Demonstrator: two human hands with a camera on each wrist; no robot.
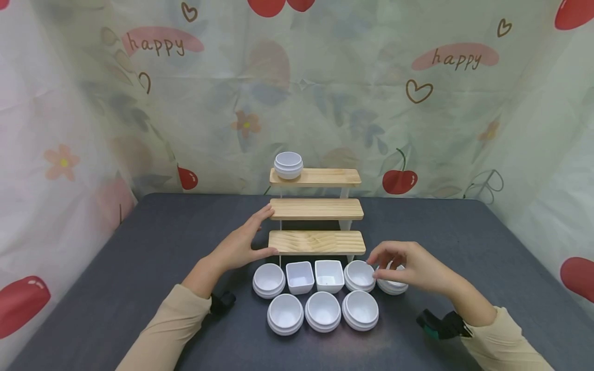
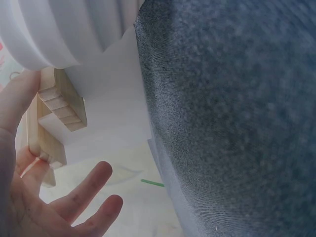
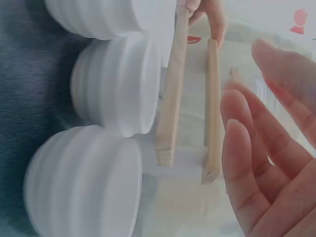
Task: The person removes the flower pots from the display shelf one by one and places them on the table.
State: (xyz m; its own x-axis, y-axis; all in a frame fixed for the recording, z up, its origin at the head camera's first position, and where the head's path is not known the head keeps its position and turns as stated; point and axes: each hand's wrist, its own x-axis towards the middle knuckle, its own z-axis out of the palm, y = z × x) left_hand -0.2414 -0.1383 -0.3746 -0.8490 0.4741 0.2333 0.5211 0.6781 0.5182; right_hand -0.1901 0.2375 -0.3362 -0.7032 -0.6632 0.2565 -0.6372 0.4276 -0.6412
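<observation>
A three-tier wooden display stand stands mid-table, one white round bowl at the left of its top tier. My left hand touches the stand's left side, thumb at the lowest tier and fingertips at the middle tier. In the left wrist view, two of its fingers stretch out free. Above the rightmost front bowl hovers my right hand, fingers loosely bent with nothing between them. In the right wrist view, white ridged bowls sit apart from those fingers.
Before the stand, two rows of white bowls sit close together, including a square bowl and another square bowl. The dark cloth-covered table ends at a printed curtain behind. A thin cord hangs at the back right.
</observation>
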